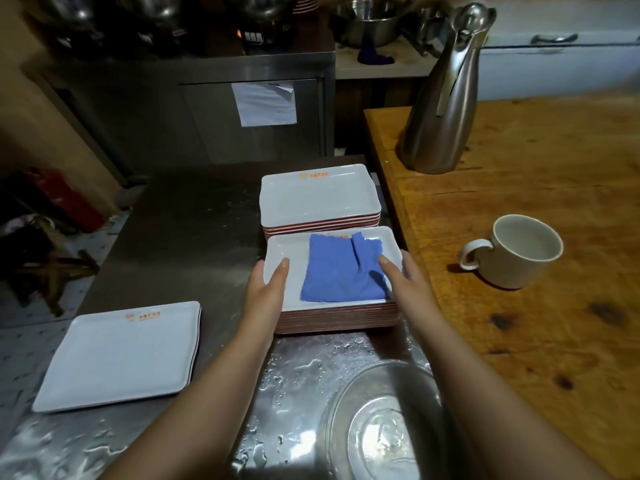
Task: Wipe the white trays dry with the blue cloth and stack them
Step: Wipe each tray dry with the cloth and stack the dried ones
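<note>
A tall stack of white trays (291, 252) stands at the middle of the steel counter, with the folded blue cloth (343, 271) lying in the top tray. My left hand (266, 289) grips that top tray's left rim, thumb inside the tray. My right hand (405, 278) holds its right rim, the thumb resting on the cloth's edge. Right behind it a second stack of white trays (318, 199) stands. A short stack of white trays (117, 355) lies at the near left of the counter.
The steel counter (194, 223) is wet near me. A clear glass bowl (384, 424) sits at the near right. On the wooden table (540, 306) to the right stand a white mug (516, 251) and a steel jug (443, 98).
</note>
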